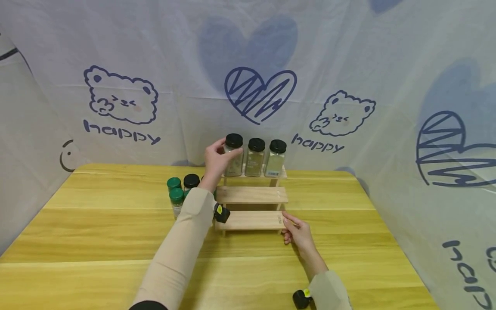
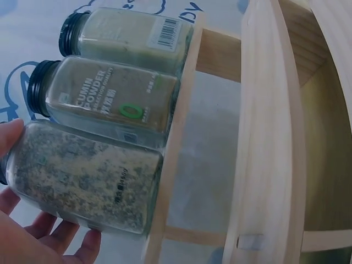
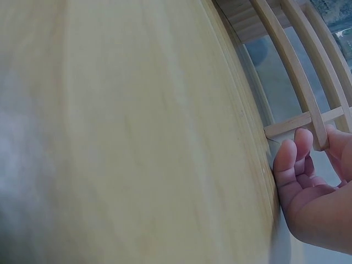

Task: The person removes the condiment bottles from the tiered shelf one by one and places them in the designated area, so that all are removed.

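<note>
On the top tier of a three-step wooden rack [image 1: 252,196], my left hand [image 1: 216,162] grips a black-capped glass spice jar [image 2: 82,176] filled with speckled flakes. Its thumb and fingers reach round the jar near the cap, and the base is right at the top board. Beside it stand a cumin powder jar [image 2: 113,93] and a paler jar with a barcode [image 2: 132,36], both upright on that board. My right hand [image 1: 301,236] pinches the right end of the rack's lowest step, thumb above and fingers curled below.
Left of the rack, partly behind my left forearm, stand several smaller jars with green caps [image 1: 176,196] and a black-capped one [image 1: 191,181]. The rack stands on a wood-grain table [image 1: 97,232], and a printed cloth [image 1: 174,51] hangs close behind.
</note>
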`<control>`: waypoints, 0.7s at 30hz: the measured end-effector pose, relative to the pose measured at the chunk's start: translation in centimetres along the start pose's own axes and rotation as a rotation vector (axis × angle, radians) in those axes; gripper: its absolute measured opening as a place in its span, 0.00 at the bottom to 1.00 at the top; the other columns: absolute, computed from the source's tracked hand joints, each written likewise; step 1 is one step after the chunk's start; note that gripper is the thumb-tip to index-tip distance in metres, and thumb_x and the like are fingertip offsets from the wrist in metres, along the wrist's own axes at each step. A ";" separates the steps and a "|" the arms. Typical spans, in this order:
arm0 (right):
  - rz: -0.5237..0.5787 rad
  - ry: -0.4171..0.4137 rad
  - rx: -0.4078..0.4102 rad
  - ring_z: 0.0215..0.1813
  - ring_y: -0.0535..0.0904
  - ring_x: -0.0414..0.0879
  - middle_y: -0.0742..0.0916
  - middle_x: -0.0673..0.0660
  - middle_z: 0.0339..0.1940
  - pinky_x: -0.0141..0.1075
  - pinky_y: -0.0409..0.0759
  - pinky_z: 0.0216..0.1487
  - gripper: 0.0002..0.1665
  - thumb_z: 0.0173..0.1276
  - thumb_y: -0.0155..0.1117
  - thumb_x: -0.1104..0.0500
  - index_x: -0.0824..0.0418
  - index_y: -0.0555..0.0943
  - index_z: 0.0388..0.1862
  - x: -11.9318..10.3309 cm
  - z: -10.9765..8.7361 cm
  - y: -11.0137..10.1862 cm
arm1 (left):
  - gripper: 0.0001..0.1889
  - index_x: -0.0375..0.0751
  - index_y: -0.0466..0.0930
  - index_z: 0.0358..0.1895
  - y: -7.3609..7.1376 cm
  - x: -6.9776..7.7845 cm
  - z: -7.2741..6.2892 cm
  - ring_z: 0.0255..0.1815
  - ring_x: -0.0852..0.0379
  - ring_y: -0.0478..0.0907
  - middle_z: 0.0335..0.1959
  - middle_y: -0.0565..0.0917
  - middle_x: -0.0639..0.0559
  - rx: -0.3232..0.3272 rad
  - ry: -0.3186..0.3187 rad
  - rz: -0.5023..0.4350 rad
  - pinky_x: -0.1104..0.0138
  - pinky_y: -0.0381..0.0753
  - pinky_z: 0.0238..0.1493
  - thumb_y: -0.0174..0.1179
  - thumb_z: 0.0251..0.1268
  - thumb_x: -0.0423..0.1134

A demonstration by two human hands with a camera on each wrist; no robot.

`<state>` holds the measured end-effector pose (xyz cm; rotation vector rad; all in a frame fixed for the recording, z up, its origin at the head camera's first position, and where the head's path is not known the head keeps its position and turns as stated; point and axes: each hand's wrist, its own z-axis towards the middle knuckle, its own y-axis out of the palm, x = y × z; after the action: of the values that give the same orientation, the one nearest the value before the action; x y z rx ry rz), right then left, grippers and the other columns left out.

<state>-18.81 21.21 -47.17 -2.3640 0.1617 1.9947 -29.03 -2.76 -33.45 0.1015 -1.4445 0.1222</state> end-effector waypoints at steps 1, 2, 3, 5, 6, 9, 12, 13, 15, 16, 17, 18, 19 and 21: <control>-0.002 0.001 0.001 0.12 0.69 0.37 0.80 0.56 0.16 0.27 0.72 0.14 0.22 0.66 0.54 0.62 0.68 0.70 0.58 0.0 0.0 0.0 | 0.33 0.41 0.68 0.60 0.0 0.1 -0.1 0.50 0.53 0.66 0.55 0.70 0.46 0.006 -0.004 -0.008 0.63 0.72 0.48 0.68 0.47 0.40; -0.004 0.002 0.003 0.12 0.69 0.37 0.80 0.56 0.16 0.27 0.72 0.14 0.21 0.66 0.54 0.62 0.68 0.70 0.58 0.0 0.0 0.0 | 0.33 0.40 0.68 0.60 0.0 0.1 -0.1 0.50 0.53 0.67 0.55 0.70 0.46 0.013 -0.009 -0.017 0.63 0.72 0.48 0.68 0.47 0.40; -0.005 0.001 0.004 0.12 0.69 0.37 0.80 0.56 0.16 0.27 0.72 0.14 0.21 0.67 0.53 0.62 0.68 0.70 0.58 0.0 0.0 0.0 | 0.33 0.40 0.68 0.60 0.0 0.2 -0.2 0.50 0.53 0.67 0.56 0.70 0.46 0.017 -0.012 -0.026 0.63 0.72 0.48 0.68 0.47 0.39; -0.009 0.000 0.007 0.12 0.69 0.37 0.80 0.56 0.16 0.27 0.72 0.14 0.21 0.67 0.53 0.62 0.68 0.71 0.58 0.0 0.0 0.1 | 0.33 0.39 0.68 0.60 -0.1 0.4 -0.4 0.50 0.53 0.68 0.55 0.71 0.46 0.021 -0.014 -0.049 0.64 0.72 0.48 0.69 0.46 0.37; -0.010 -0.002 0.007 0.12 0.69 0.37 0.80 0.56 0.16 0.27 0.72 0.14 0.21 0.67 0.53 0.63 0.68 0.70 0.58 0.0 0.0 0.1 | 0.33 0.39 0.69 0.60 -0.1 0.4 -0.5 0.50 0.53 0.68 0.54 0.72 0.45 0.020 -0.013 -0.062 0.64 0.72 0.47 0.68 0.46 0.36; -0.009 -0.004 0.009 0.11 0.69 0.37 0.79 0.56 0.16 0.27 0.72 0.14 0.21 0.67 0.53 0.63 0.68 0.71 0.57 0.0 0.0 0.1 | 0.32 0.38 0.69 0.59 -0.2 0.6 -0.7 0.48 0.54 0.69 0.52 0.73 0.45 0.012 -0.017 -0.104 0.66 0.73 0.45 0.68 0.46 0.34; -0.011 -0.003 0.009 0.11 0.69 0.37 0.79 0.56 0.15 0.27 0.72 0.14 0.21 0.67 0.53 0.63 0.69 0.71 0.57 0.1 0.1 0.0 | 0.32 0.38 0.69 0.59 -0.3 0.8 -0.9 0.47 0.55 0.70 0.51 0.74 0.45 0.009 -0.014 -0.141 0.67 0.73 0.43 0.68 0.46 0.32; -0.010 -0.001 0.010 0.11 0.69 0.37 0.79 0.56 0.15 0.28 0.72 0.14 0.21 0.67 0.53 0.63 0.68 0.71 0.57 0.1 0.1 0.0 | 0.32 0.38 0.69 0.59 -0.3 0.9 -1.0 0.46 0.55 0.70 0.51 0.75 0.45 0.009 -0.010 -0.151 0.68 0.73 0.43 0.68 0.46 0.32; -0.013 -0.004 0.006 0.11 0.69 0.37 0.79 0.56 0.15 0.28 0.73 0.14 0.21 0.67 0.53 0.63 0.69 0.71 0.57 0.1 0.2 0.0 | 0.32 0.38 0.69 0.59 -0.4 1.2 -1.3 0.46 0.55 0.70 0.50 0.75 0.45 0.010 0.002 -0.166 0.68 0.73 0.42 0.68 0.46 0.31; -0.013 -0.001 0.007 0.11 0.69 0.37 0.79 0.56 0.15 0.28 0.73 0.14 0.21 0.67 0.53 0.63 0.69 0.71 0.57 0.1 0.2 -0.1 | 0.32 0.38 0.69 0.59 -0.5 1.4 -1.4 0.46 0.55 0.70 0.50 0.75 0.45 0.009 0.008 -0.169 0.69 0.73 0.42 0.68 0.46 0.31; -0.012 0.001 0.007 0.11 0.69 0.38 0.79 0.56 0.15 0.28 0.73 0.14 0.21 0.67 0.53 0.63 0.68 0.71 0.57 0.1 0.2 -0.1 | 0.31 0.38 0.69 0.59 -0.6 1.5 -1.5 0.46 0.55 0.71 0.50 0.76 0.45 0.008 0.014 -0.171 0.69 0.74 0.42 0.68 0.46 0.31; -0.011 0.003 0.007 0.11 0.69 0.38 0.79 0.56 0.15 0.28 0.73 0.14 0.21 0.67 0.53 0.63 0.68 0.71 0.57 0.1 0.3 -0.1 | 0.31 0.38 0.70 0.58 -0.7 1.6 -1.6 0.45 0.55 0.71 0.49 0.76 0.45 0.007 0.020 -0.172 0.69 0.74 0.42 0.68 0.46 0.31; -0.010 0.005 0.007 0.12 0.69 0.38 0.79 0.56 0.15 0.28 0.73 0.14 0.20 0.67 0.53 0.63 0.68 0.71 0.57 0.1 0.3 -0.1 | 0.31 0.38 0.70 0.58 -0.8 1.7 -1.8 0.45 0.55 0.71 0.49 0.76 0.45 0.005 0.025 -0.171 0.69 0.74 0.42 0.68 0.46 0.31; -0.008 0.004 0.005 0.12 0.69 0.38 0.79 0.56 0.15 0.28 0.73 0.14 0.21 0.67 0.53 0.63 0.69 0.71 0.57 0.1 0.4 -0.1 | 0.30 0.38 0.71 0.57 -1.0 1.8 -2.0 0.44 0.55 0.72 0.48 0.77 0.44 0.000 0.028 -0.161 0.68 0.74 0.42 0.68 0.45 0.31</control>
<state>-19.14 21.35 -47.34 -2.3629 0.1571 1.9838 -26.70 -3.44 -31.90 0.2152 -1.4026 -0.0083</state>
